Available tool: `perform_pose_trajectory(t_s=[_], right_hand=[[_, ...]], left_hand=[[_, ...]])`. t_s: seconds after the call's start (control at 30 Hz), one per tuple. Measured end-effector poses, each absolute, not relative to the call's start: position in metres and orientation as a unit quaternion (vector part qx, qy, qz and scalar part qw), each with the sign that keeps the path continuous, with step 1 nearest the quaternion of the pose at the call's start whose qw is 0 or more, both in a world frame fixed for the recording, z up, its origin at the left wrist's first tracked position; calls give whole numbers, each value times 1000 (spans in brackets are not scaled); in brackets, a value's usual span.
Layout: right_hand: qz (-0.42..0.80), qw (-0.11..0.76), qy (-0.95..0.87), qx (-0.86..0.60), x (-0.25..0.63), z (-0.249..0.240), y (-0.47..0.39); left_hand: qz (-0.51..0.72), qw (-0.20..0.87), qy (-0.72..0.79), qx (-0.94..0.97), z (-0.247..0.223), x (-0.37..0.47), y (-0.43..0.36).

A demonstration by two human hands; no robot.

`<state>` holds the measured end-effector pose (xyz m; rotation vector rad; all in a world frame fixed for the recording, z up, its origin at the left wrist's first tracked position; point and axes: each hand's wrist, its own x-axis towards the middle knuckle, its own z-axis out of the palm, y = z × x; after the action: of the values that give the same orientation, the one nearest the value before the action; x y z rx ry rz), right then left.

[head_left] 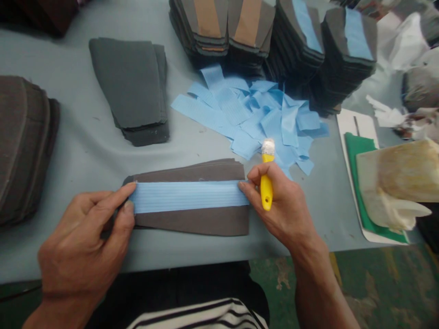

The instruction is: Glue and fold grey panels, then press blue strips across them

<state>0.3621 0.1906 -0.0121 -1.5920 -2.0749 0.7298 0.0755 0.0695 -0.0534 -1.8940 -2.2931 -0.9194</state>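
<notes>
A blue ribbed fabric strip [188,196] lies lengthwise along a tapered dark grey-brown fabric piece [192,223] with others stacked under it. My left hand [87,237] pinches the strip's left end between thumb and forefinger. At the opposite end, my right hand [283,205] pinches the strip's right edge. Tucked in that same hand is a small yellow-handled brush [266,183], its whitish bristle end pointing away from me. Beyond the right hand spreads a loose heap of blue strips [240,109].
Stacks of dark pieces with tan strips [207,18] and blue strips [358,34] stand at the back. Plain dark pieces [130,87] lie behind my left hand, with a thick stack [20,151] at far left. A stained whitish container [398,173] sits on the right.
</notes>
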Motion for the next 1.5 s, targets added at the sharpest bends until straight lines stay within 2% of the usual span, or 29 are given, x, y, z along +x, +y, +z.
perform_pose_trajectory(t_s=[1.17,1.5], right_hand=[[259,176,-744,-591,369,-12,192],[100,265,-792,-541,357,16,168]], left_hand=[[-273,30,-729,-627,-47,78,72],[-288,22,-728,-622,-47,79,71]])
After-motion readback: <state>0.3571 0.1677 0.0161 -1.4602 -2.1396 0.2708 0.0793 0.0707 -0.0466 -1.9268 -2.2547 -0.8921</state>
